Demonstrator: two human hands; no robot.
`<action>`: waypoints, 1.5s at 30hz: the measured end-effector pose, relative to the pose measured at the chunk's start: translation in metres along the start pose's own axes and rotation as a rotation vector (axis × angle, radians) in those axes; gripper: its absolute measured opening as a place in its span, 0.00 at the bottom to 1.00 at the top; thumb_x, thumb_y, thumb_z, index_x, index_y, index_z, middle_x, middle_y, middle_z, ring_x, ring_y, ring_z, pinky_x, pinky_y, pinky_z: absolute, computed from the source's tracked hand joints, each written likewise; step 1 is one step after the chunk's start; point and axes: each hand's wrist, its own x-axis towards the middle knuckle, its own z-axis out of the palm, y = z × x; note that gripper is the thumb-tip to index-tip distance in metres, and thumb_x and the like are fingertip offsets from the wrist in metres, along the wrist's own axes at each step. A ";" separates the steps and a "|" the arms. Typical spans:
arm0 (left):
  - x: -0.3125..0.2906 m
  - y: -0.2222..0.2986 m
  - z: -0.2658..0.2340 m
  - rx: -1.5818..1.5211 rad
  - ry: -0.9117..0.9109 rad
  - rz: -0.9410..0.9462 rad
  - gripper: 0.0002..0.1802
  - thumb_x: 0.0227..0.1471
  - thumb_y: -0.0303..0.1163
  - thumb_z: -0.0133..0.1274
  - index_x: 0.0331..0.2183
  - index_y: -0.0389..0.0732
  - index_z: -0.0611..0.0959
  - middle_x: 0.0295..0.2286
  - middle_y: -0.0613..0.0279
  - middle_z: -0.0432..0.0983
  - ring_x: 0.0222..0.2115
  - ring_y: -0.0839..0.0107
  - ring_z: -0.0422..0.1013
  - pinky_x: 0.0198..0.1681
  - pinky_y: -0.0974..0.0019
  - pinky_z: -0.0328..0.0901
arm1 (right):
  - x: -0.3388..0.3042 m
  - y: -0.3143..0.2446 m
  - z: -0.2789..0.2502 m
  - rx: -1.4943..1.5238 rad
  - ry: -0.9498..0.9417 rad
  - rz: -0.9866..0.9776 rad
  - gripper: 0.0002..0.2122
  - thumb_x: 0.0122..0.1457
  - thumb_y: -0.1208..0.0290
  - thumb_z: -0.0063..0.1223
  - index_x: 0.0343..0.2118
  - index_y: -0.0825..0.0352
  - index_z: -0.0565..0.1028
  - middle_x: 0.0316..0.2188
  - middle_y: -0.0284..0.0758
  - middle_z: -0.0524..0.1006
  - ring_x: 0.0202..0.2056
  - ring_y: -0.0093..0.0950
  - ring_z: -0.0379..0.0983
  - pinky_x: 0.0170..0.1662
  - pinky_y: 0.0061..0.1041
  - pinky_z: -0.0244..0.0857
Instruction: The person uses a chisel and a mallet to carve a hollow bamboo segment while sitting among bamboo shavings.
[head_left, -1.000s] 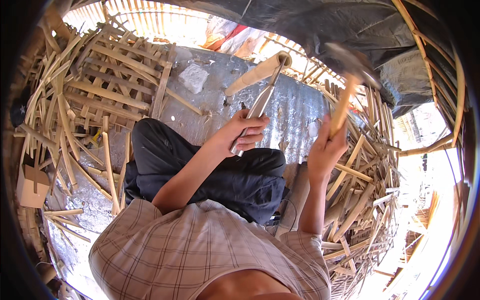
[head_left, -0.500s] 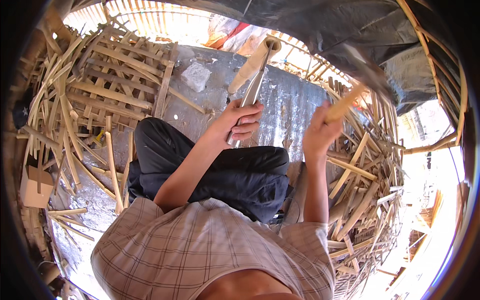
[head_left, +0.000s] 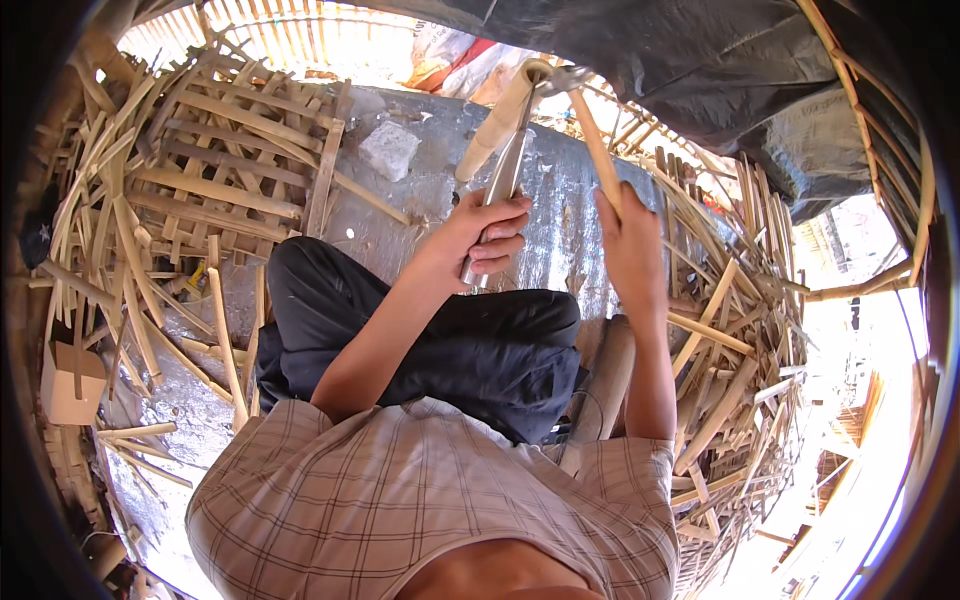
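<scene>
Closed fingers of my left hand point(head_left: 484, 236) grip a long metal knife point(head_left: 507, 172). Its narrow end reaches up to the open top of a thick bamboo tube point(head_left: 490, 137), lying along the tube's right side. With my right hand point(head_left: 633, 238) I hold a hammer point(head_left: 597, 148) by its pale wooden handle. The metal hammer head is at the tube's upper rim, by the knife's far end; whether it touches the knife or the bamboo, I cannot tell. How deep the blade sits in the bamboo is also unclear.
Split bamboo strips point(head_left: 735, 370) are heaped on the right, and a lattice of slats point(head_left: 225, 160) lies at the left. A pale stone block point(head_left: 390, 150) rests on the grey floor sheet point(head_left: 580, 185). Dark plastic sheeting point(head_left: 700, 60) hangs at the upper right; a cardboard box point(head_left: 73, 383) stands far left.
The hammer has swung from the right over to the tube's top, my right hand moving slightly left. My left hand, the knife and the bamboo tube have barely shifted.
</scene>
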 end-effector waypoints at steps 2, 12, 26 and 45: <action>-0.004 0.001 -0.004 -0.014 -0.020 0.025 0.07 0.63 0.32 0.53 0.32 0.44 0.73 0.15 0.78 0.57 0.09 0.88 0.50 0.07 0.79 0.46 | 0.000 -0.012 -0.024 -0.048 0.071 -0.006 0.10 0.68 0.68 0.50 0.34 0.70 0.70 0.14 0.48 0.70 0.15 0.48 0.63 0.20 0.40 0.53; 0.003 0.007 -0.005 -0.048 -0.013 -0.011 0.11 0.61 0.30 0.53 0.28 0.44 0.70 0.15 0.77 0.57 0.08 0.88 0.52 0.06 0.78 0.47 | 0.011 -0.002 0.016 -0.133 0.043 -0.061 0.12 0.69 0.66 0.50 0.36 0.73 0.72 0.14 0.41 0.67 0.15 0.32 0.65 0.21 0.35 0.56; 0.016 0.034 -0.018 -0.117 -0.049 0.047 0.01 0.64 0.29 0.49 0.38 0.46 0.76 0.16 0.77 0.56 0.09 0.88 0.49 0.06 0.79 0.46 | 0.040 -0.031 -0.014 -0.181 0.023 -0.040 0.09 0.68 0.67 0.51 0.39 0.70 0.72 0.13 0.46 0.70 0.16 0.45 0.72 0.19 0.41 0.57; 0.033 0.048 -0.014 -0.078 -0.051 0.003 0.02 0.64 0.30 0.50 0.36 0.46 0.73 0.15 0.77 0.55 0.08 0.89 0.49 0.05 0.79 0.44 | 0.070 -0.010 0.016 0.030 0.155 -0.031 0.10 0.68 0.68 0.51 0.37 0.71 0.70 0.12 0.45 0.67 0.13 0.39 0.65 0.19 0.37 0.56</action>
